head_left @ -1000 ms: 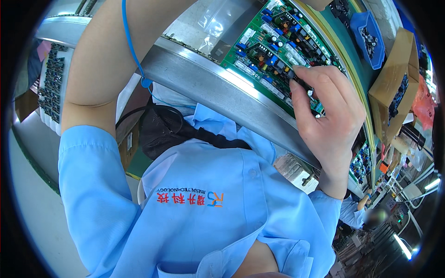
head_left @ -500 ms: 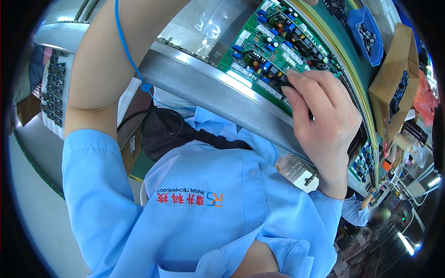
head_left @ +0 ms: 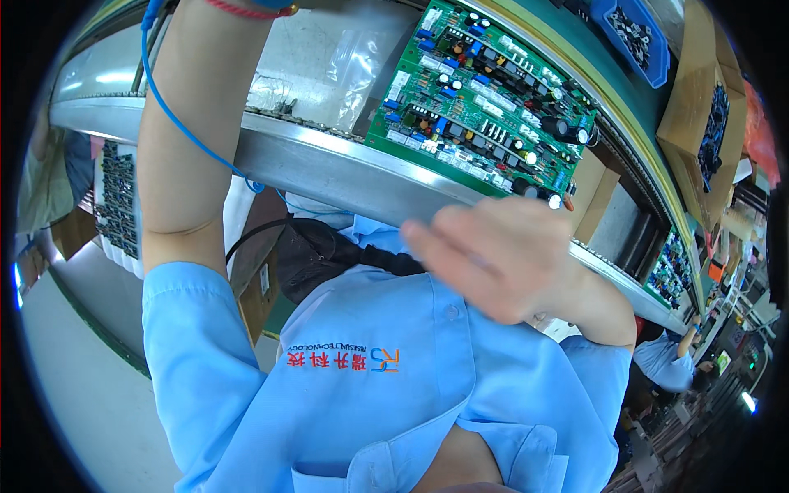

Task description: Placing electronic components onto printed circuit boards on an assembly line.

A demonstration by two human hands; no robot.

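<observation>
A green circuit board (head_left: pixel 448 86), crowded with capacitors, blue parts and white connectors, lies on the metal-railed line in front of me. My right hand (head_left: pixel 505 255) is just off the board's near right corner, over the metal rail (head_left: pixel 345 168). Motion smears its fingers, which point left, and I cannot make out anything in them. On the left, my left forearm (head_left: pixel 189 140) reaches up past the top edge, so the left hand itself is out of sight. A red band (head_left: pixel 246 10) and a blue wrist strap with a coiled cord (head_left: pixel 177 115) are on that arm.
A blue bin (head_left: pixel 629 41) of small dark parts stands beyond the line at upper right, beside a cardboard box (head_left: pixel 686 107) holding dark parts. Another board (head_left: pixel 670 267) sits farther down the line. A white tray of dark components (head_left: pixel 117 197) is at left.
My right hand has come off the board, moving left and toward my body. The left fingertips at the top edge have gone out of view. The view has shifted slightly.
</observation>
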